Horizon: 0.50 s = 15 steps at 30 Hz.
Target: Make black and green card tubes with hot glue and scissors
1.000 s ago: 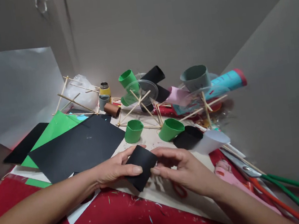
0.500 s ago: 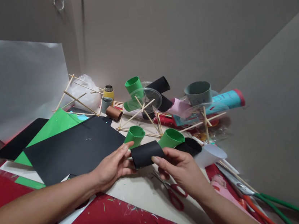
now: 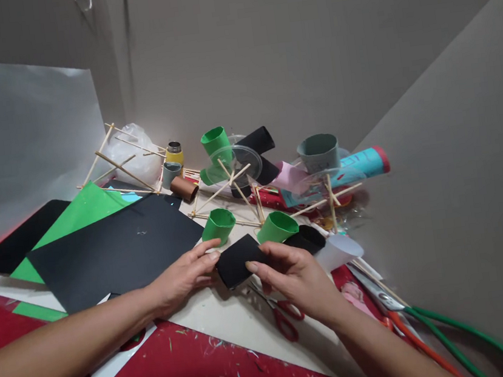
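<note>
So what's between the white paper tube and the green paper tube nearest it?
In the head view, a black paper tube lies between the white paper tube and that green paper tube.

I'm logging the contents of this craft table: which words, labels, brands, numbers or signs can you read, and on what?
No text can be read with certainty.
Blue tube with a red end: dark letter-like marks, too blurred to read.
Large black sheet: a pale squiggle, too small to make out.
</note>
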Motion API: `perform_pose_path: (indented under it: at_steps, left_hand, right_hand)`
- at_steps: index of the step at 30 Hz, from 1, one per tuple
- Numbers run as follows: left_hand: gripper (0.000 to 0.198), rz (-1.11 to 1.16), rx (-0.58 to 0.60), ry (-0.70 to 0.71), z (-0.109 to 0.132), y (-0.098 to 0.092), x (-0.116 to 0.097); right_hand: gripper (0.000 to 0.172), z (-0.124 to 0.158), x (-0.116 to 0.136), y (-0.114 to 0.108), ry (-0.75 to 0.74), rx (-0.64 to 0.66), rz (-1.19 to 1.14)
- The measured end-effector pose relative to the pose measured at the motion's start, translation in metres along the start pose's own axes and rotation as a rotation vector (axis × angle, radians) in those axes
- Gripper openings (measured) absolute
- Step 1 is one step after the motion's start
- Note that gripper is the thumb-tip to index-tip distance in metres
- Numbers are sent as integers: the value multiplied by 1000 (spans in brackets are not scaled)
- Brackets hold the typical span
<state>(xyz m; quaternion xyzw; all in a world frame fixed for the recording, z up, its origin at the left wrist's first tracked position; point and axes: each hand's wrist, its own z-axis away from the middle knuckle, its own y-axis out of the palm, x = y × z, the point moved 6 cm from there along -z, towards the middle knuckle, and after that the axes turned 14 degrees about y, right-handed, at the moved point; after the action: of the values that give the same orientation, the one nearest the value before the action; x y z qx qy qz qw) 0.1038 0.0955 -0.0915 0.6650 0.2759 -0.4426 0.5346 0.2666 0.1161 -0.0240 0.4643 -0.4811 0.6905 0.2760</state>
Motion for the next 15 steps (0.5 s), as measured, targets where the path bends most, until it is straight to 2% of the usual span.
perform_pose_path:
  at_steps: [5, 10, 13, 15]
  left_hand:
    - [89, -212, 170, 119, -2, 2, -7]
    - [105, -239, 334, 90, 6, 14, -6]
    - [91, -338, 363, 133, 10, 18, -11]
    - [75, -355, 355, 138, 10, 20, -14]
  right_hand:
    - [11, 8, 18, 6, -202, 139, 211]
    - [14, 15, 25, 18, -213, 260, 281]
    - [10, 19, 32, 20, -267, 268, 254]
    - [18, 21, 35, 12, -305, 186, 208]
